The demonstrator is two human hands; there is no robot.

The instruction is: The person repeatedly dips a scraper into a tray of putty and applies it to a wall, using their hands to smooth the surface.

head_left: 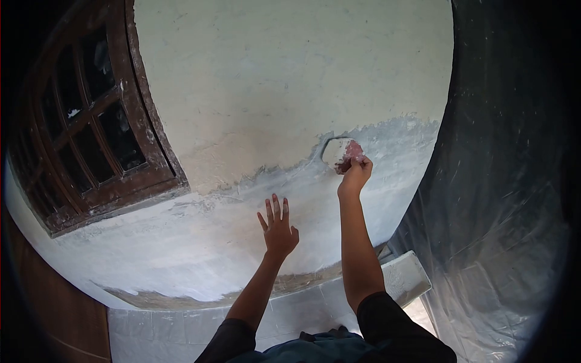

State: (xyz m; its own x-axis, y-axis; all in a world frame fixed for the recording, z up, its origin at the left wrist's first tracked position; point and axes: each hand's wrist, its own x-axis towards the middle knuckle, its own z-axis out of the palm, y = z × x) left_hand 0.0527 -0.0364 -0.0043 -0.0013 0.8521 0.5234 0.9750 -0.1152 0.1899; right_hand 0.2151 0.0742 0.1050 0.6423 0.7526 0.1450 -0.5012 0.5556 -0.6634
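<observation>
My left hand is against the lower, whitish part of the wall, its fingers spread and holding nothing. Farther right and higher, my right hand pinches the lower right edge of a flat, roughly hexagonal white-and-reddish piece. That piece lies close to the wall, right where the pale whitish coat meets the older cream paint. What it is made of cannot be made out, and my fingers cover one corner. Pale dust or paste marks the fingertips of my left hand.
A brown wooden window frame with dark panes stands at the left. Clear plastic sheeting hangs along the right and more sheeting covers the floor. A pale ledge or box sits beside my right arm at the wall's foot.
</observation>
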